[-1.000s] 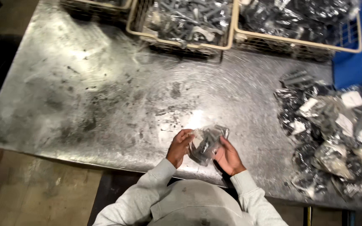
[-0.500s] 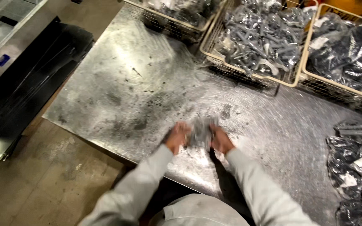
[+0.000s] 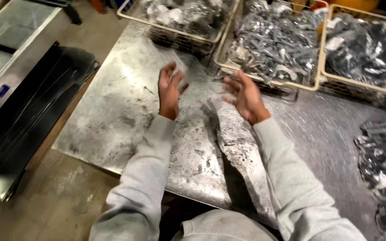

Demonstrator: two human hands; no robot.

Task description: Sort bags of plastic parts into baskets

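My left hand [image 3: 169, 89] and my right hand [image 3: 244, 96] are raised over the scratched metal table [image 3: 126, 116], palms facing each other and fingers spread. Neither holds anything. Both hover just in front of the wire baskets at the table's far edge: the left basket [image 3: 166, 27] and the middle basket [image 3: 264, 78], each filled with clear bags of grey metal parts. My grey sleeves reach up from the bottom of the view.
A third wire basket [image 3: 362, 87] of bagged dark parts stands at the far right. A loose pile of similar bags [image 3: 385, 165] lies on the table's right side. Left of the table are a stack of black sheets [image 3: 27, 120] and a grey machine top [image 3: 5, 49].
Earlier both hands held a small clear bag of metal parts near the table's front edge. Now they have reached forward toward the baskets, opened, and the bag is gone from them.
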